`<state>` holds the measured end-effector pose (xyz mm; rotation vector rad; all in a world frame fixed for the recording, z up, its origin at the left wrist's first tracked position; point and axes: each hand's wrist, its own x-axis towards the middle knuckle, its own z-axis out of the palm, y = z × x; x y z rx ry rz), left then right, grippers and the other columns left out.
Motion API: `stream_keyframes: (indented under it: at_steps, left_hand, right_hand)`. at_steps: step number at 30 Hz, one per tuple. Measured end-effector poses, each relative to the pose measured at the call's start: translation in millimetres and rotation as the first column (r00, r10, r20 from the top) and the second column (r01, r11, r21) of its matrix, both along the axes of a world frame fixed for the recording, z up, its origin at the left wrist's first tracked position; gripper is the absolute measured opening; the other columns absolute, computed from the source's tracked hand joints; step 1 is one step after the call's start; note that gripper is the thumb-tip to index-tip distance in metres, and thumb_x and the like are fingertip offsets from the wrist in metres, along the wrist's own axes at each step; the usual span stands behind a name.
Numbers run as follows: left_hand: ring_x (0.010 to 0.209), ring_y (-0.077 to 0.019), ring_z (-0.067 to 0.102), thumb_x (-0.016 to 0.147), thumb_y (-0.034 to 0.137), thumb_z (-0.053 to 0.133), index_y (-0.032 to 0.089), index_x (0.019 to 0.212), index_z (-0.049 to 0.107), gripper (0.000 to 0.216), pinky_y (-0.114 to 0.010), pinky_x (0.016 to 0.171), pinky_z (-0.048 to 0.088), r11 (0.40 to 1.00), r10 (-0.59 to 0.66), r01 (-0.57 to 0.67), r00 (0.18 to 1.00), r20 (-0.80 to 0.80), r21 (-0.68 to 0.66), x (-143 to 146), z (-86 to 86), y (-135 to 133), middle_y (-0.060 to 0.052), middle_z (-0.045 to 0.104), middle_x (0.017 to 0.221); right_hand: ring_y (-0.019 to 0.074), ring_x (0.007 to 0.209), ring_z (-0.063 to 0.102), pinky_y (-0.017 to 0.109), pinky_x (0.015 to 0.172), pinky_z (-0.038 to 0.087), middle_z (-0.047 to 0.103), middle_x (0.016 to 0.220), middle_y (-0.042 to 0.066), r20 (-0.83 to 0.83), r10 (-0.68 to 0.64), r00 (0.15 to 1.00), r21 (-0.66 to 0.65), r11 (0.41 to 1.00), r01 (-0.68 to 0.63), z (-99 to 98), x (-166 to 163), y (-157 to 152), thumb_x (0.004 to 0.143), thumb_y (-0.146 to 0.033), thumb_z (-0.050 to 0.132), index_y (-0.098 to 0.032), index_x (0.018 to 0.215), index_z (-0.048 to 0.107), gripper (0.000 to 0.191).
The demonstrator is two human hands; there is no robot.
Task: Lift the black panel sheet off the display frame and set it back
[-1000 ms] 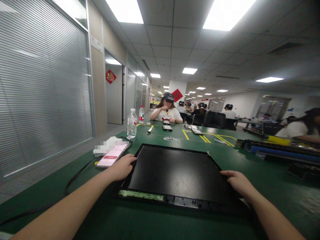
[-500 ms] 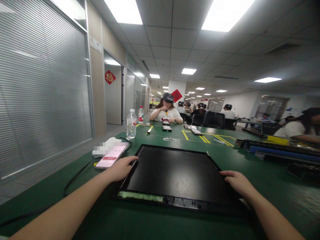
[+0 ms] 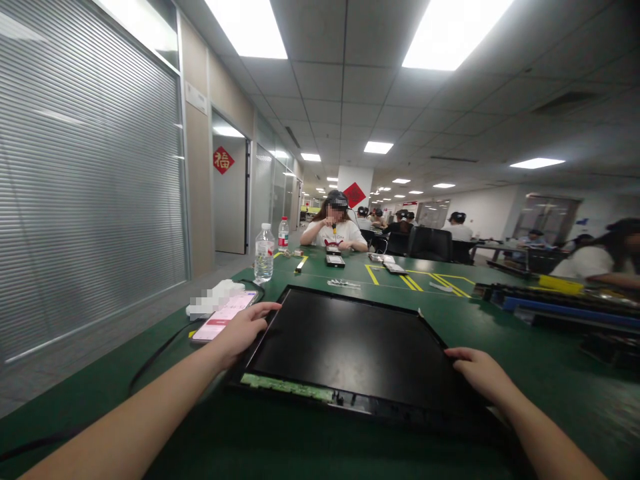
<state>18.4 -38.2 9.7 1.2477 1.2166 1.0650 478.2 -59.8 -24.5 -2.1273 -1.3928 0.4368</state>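
A black LCD monitor panel (image 3: 350, 347) lies in front of me, screen side up, its left side seeming slightly raised. A green circuit board strip (image 3: 285, 387) runs along the left part of its near edge. My left hand (image 3: 247, 327) grips the panel's left edge, fingers over the rim and thumb partly hidden. My right hand (image 3: 477, 375) holds the right edge, with the fingertips on the frame. Below the panel is the green table (image 3: 210, 433).
Left of the panel lie a phone (image 3: 217, 325) and a black cable (image 3: 155, 357). Behind them stand two bottles, the nearer a clear water bottle (image 3: 264, 253). A person (image 3: 335, 227) sits opposite, near several small drives. Long dark parts (image 3: 550, 307) occupy the right side.
The panel has risen slightly and shifted a little away from me, with both hands still on its edges. The left hand has moved up with it. My view has tilted slightly upward.
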Motion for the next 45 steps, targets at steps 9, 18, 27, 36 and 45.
stream_keyframes:
  at_steps: [9, 18, 27, 36, 45]
  left_hand:
    - [0.052, -0.0152, 0.063, 0.067, 0.004, 0.05, 0.018, 0.116, 0.047, 0.051, -0.026, 0.051, 0.052, 0.981, 0.164, -0.132, 0.957, 0.24, -0.145, 5.4, -0.2, 4.2, -0.001, 0.067, 0.07]
    - [0.051, -0.0181, 0.065, 0.069, 0.008, 0.061, 0.02, 0.119, 0.04, 0.056, -0.028, 0.051, 0.053, 0.987, 0.119, -0.073, 0.932, 0.342, -0.144, -2.0, -14.5, 19.1, 0.001, 0.065, 0.062]
    - [0.059, -0.0192, 0.068, 0.07, 0.008, 0.063, 0.021, 0.127, 0.038, 0.064, -0.03, 0.056, 0.055, 0.992, 0.038, 0.01, 0.931, 0.362, -0.128, -3.6, -9.4, 14.1, -0.002, 0.069, 0.07]
    - [0.056, -0.0186, 0.068, 0.069, 0.006, 0.062, 0.02, 0.128, 0.04, 0.065, -0.029, 0.054, 0.055, 0.992, 0.044, 0.005, 0.919, 0.391, -0.125, -4.3, -10.0, 16.6, -0.003, 0.07, 0.071]
    - [0.067, -0.019, 0.069, 0.066, 0.009, 0.064, 0.013, 0.11, 0.059, 0.044, -0.027, 0.062, 0.055, 0.982, -0.067, 0.122, 0.941, 0.332, -0.146, -2.4, -3.8, 7.7, -0.007, 0.073, 0.081]
  right_hand:
    - [0.0188, 0.091, 0.063, 0.024, 0.077, 0.046, 0.07, 0.097, 0.006, 0.017, 0.013, 1.0, -0.002, 1.0, -0.013, 1.2, 0.7, -2.1, 0.066, -0.011, 0.047, -0.017, 0.093, 0.069, 0.036]
    - [0.0186, 0.093, 0.062, 0.023, 0.079, 0.045, 0.07, 0.098, 0.005, 0.047, 0.015, 0.999, 0.011, 1.0, -0.015, 3.1, -0.8, -2.7, 0.064, -0.009, 0.048, -0.018, 0.089, 0.07, 0.034]
    - [0.0206, 0.093, 0.062, 0.027, 0.083, 0.045, 0.07, 0.097, 0.007, 0.049, 0.01, 0.999, 0.026, 1.0, -0.011, 8.6, -7.4, -5.6, 0.062, -0.009, 0.049, -0.017, 0.087, 0.071, 0.035]
    - [0.0218, 0.098, 0.06, 0.028, 0.085, 0.043, 0.068, 0.103, 0.008, 0.067, 0.027, 0.997, -0.004, 1.0, -0.027, 6.5, -4.5, -4.7, 0.065, -0.008, 0.048, -0.014, 0.094, 0.07, 0.037]
    - [0.0204, 0.096, 0.061, 0.025, 0.083, 0.044, 0.069, 0.101, 0.008, 0.069, 0.027, 0.997, -0.005, 1.0, -0.026, 7.6, -4.7, -3.6, 0.065, -0.009, 0.048, -0.014, 0.093, 0.07, 0.036]
